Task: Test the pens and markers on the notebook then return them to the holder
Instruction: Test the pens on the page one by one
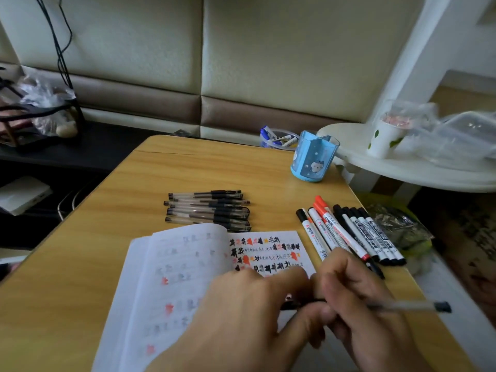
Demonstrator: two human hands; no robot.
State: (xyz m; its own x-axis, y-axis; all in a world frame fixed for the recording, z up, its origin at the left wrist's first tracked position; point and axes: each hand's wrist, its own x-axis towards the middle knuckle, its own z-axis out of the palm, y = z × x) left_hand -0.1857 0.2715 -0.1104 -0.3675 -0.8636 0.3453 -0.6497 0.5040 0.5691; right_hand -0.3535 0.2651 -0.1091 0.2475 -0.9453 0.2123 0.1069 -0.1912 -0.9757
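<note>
An open notebook [174,277] lies on the wooden table [94,237], its right page covered with black and red test marks. My right hand [359,304] grips a clear gel pen [408,306] whose black end points right. My left hand [241,318] meets it at the pen's other end, fingers curled around the black part there. Several black gel pens [208,209] lie stacked beyond the notebook. A row of markers [349,233], black, white and red, lies to the right. The blue pen holder [312,159] stands empty at the far right of the table.
A clear bag with blue markers [279,139] sits behind the holder. A white round side table [402,167] with a paper cup [382,140] and plastic containers stands right. A crumpled plastic wrapper [397,226] lies at the table's right edge. A padded wall is behind.
</note>
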